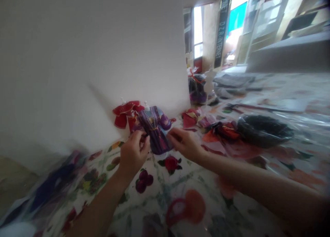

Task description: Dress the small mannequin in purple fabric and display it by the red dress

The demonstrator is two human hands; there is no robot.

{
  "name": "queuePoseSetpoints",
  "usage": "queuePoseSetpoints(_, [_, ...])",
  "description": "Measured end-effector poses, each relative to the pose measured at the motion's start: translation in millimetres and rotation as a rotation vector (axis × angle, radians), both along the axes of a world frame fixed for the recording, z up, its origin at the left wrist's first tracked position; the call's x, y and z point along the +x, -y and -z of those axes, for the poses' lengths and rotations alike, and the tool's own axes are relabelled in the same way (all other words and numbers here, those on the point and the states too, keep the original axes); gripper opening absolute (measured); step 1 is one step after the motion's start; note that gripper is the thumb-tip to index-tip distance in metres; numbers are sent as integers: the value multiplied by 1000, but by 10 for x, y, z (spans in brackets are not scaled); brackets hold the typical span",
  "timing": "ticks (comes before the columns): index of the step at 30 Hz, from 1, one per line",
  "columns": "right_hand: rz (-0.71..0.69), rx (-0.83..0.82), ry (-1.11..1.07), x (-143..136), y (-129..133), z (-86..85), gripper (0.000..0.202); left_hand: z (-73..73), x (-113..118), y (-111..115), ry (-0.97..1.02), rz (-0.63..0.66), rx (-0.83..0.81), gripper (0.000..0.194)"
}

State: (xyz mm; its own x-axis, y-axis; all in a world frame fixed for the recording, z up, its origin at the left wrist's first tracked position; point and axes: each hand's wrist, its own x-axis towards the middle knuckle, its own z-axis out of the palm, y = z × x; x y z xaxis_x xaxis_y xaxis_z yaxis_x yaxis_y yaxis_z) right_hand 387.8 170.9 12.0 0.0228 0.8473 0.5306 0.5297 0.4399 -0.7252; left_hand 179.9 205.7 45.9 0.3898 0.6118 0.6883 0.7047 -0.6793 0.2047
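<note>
A small purple and blue doll-sized gown (156,130) with a pearly trim stands on the patterned tablecloth (157,182), on a white stand whose top shows at the neck. Its left side is met by my left hand (135,147), whose fingers are curled together at the sleeve or edge; what they pinch is too small to make out. My right hand (185,142) is at the gown's lower right side, thumb and fingers brought together, their tips beside the cloth. Behind the gown to the left is a small red outfit (127,113) with gold trim.
A white wall (90,58) rises behind the outfits. To the right lie red and orange fabric pieces (227,132), a dark bundle in clear plastic (264,128) and a bare white stand (209,84). Blue and purple cloth (54,182) lies at left.
</note>
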Motion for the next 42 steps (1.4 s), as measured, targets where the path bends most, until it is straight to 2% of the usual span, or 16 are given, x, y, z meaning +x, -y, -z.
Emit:
queuePoseSetpoints(3, [18, 44, -33, 39, -47, -101, 10, 14, 21, -7, 29, 25, -20, 13])
queuePoseSetpoints(5, [5, 67, -33, 28, -91, -98, 6, 38, 45, -9, 24, 44, -3, 13])
queuePoseSetpoints(9, [3, 127, -22, -32, -173, 43, 5, 88, 81, -7, -1, 63, 14, 10])
queuePoseSetpoints(14, [-52, 63, -99, -72, -220, 159, 5, 103, 91, -14, -1, 82, 82, 7])
queuePoseSetpoints(17, [-72, 37, -111, -58, -228, 149, 6, 38, 96, -10, 4, 90, 246, 10])
queuePoseSetpoints(19, [-71, 32, -104, -42, -233, 139, 6, -58, 109, -9, 58, 80, 404, 21])
queuePoseSetpoints(21, [-67, 33, -89, -26, -236, 134, 4, -187, 136, -26, 146, 76, 481, 36])
queuePoseSetpoints(23, [-62, 32, -75, -14, -235, 132, 4, -317, 174, -75, 230, 85, 420, 46])
queuePoseSetpoints(25, [-57, 29, -67, -7, -231, 126, 4, -412, 213, -151, 293, 107, 256, 48])
queuePoseSetpoints(28, [-59, 25, -66, -1, -223, 111, 5, -463, 249, -271, 356, 173, -93, 46])
queuePoseSetpoints(30, [-67, 24, -72, 0, -214, 98, 6, -457, 256, -319, 377, 188, -250, 45])
queuePoseSetpoints(32, [-91, 17, -91, -2, -205, 87, 6, -447, 255, -328, 391, 170, -298, 43])
queuePoseSetpoints(36, [-144, 11, -165, -17, -205, 65, 10, -459, 257, -288, 395, 148, -294, 37])
queuePoseSetpoints(42, [-186, -34, -343, -76, -295, -14, 15, -475, 277, -275, 430, 182, -316, 38])
